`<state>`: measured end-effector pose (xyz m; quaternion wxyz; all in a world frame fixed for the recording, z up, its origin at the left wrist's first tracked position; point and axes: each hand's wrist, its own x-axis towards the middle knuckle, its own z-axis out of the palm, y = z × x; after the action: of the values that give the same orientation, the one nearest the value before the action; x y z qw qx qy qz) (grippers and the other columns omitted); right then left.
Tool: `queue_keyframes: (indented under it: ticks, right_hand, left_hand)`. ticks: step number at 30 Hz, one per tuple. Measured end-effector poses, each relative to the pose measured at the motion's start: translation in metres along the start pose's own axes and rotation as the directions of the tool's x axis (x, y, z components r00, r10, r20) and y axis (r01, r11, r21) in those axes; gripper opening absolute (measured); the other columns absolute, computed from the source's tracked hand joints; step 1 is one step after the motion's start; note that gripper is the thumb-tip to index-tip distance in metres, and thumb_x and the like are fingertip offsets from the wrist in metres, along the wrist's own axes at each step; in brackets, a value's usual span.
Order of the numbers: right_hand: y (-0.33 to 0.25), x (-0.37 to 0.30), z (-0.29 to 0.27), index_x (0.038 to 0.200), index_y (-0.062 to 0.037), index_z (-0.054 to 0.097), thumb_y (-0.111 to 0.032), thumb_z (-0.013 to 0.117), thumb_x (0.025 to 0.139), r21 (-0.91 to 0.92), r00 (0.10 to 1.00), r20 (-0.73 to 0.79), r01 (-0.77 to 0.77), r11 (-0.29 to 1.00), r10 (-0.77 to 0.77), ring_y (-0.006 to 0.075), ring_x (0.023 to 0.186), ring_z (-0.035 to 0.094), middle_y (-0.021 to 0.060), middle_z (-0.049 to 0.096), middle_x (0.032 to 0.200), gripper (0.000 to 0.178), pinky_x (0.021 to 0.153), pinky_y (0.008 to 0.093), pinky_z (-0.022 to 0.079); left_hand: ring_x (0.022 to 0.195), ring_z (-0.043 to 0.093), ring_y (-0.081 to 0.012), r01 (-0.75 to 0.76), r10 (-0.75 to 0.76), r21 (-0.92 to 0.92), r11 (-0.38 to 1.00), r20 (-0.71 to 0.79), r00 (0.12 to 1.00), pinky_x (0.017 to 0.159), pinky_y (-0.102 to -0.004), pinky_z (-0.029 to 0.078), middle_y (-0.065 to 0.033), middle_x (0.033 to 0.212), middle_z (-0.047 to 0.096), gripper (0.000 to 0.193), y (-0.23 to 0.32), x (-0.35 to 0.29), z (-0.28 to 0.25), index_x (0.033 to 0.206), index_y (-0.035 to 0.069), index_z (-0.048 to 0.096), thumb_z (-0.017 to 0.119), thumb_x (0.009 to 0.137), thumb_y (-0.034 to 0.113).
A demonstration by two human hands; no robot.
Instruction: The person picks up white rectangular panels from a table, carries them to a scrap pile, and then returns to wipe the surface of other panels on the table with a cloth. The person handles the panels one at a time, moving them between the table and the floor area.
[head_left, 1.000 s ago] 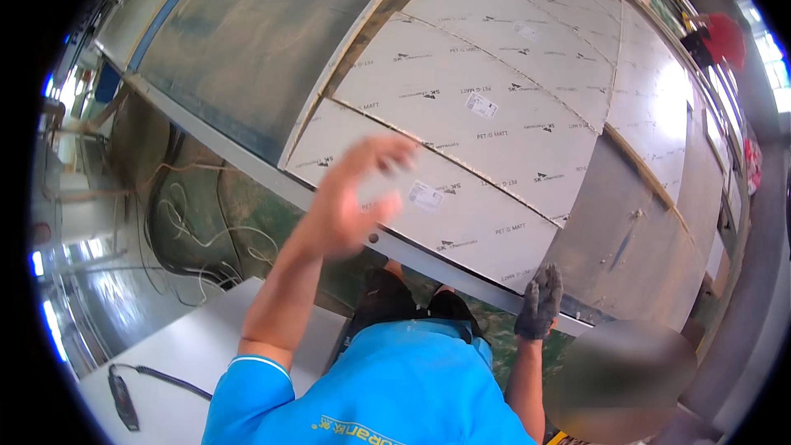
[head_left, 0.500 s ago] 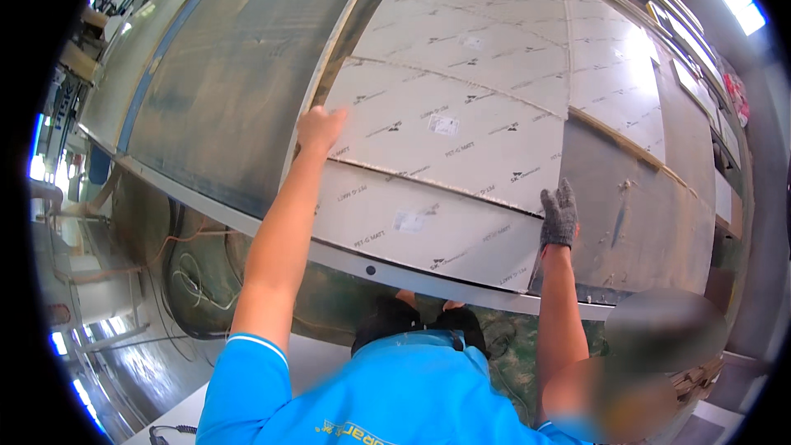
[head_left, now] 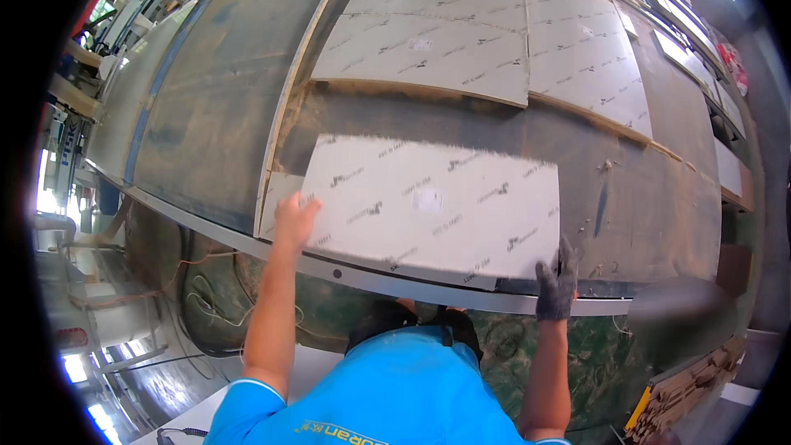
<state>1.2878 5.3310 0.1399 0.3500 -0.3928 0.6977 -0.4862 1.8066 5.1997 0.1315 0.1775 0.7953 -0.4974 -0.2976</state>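
Note:
A white rectangular panel [head_left: 428,235] covered in printed film, with a small label in its middle, lies in front of me near the table's front edge. My bare left hand [head_left: 295,221] grips its left edge, thumb on the upper face. At the panel's near right corner, my right hand [head_left: 557,288] in a grey knit glove holds the edge; its fingers partly hide behind the board. Beneath the held panel, another white panel [head_left: 284,189] pokes out at the left, mostly covered.
Several similar panels [head_left: 428,62] lie farther back, with more panels [head_left: 589,58] to their right. A narrow strip [head_left: 301,58] runs along the left side. Dusty dark tabletop [head_left: 412,119] shows between the panels. Wood strips [head_left: 692,387] stand at lower right, and cables [head_left: 206,301] lie at lower left.
Both hands have drawn the panel toward me, away from the panels behind it and over the nearest one. A dark band of tabletop now shows behind it. The whole view has shifted slightly.

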Motion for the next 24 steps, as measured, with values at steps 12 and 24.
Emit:
queue_keyframes:
  ticks: [12, 24]
  right_hand:
    - [-0.037, 0.101, 0.050, 0.153, 0.0016, 0.037, -0.063, 0.068, 0.084, -0.817, 0.931, 0.290, 0.361, 0.449, -0.221, 0.0375, 0.153, 0.023, 0.0220, 0.034, 0.161, 0.100, 0.126, 0.0485, 0.015]
    - [-0.117, 0.027, 0.352, 0.154, 0.0068, 0.029, -0.069, 0.067, 0.080, -0.458, 0.795, 0.575, 0.508, 0.730, -0.193, 0.0430, 0.154, 0.016, 0.0287, 0.024, 0.162, 0.113, 0.127, 0.0483, 0.009]
  left_hand:
    - [0.156, 0.015, -0.0357, -0.663, 0.636, 0.447, 0.601, 0.234, 0.735, 0.125, -0.0505, 0.010, -0.0174, 0.168, 0.020, 0.089, 0.077, -0.106, 0.081, 0.160, 0.005, 0.026, 0.059, 0.093, 0.053]
    - [0.153, 0.024, -0.0363, -0.690, 0.596, 0.291, 0.662, 0.354, 0.721, 0.125, -0.0493, 0.016, -0.0225, 0.163, 0.028, 0.087, 0.079, -0.100, 0.070, 0.157, -0.003, 0.026, 0.057, 0.094, 0.049]
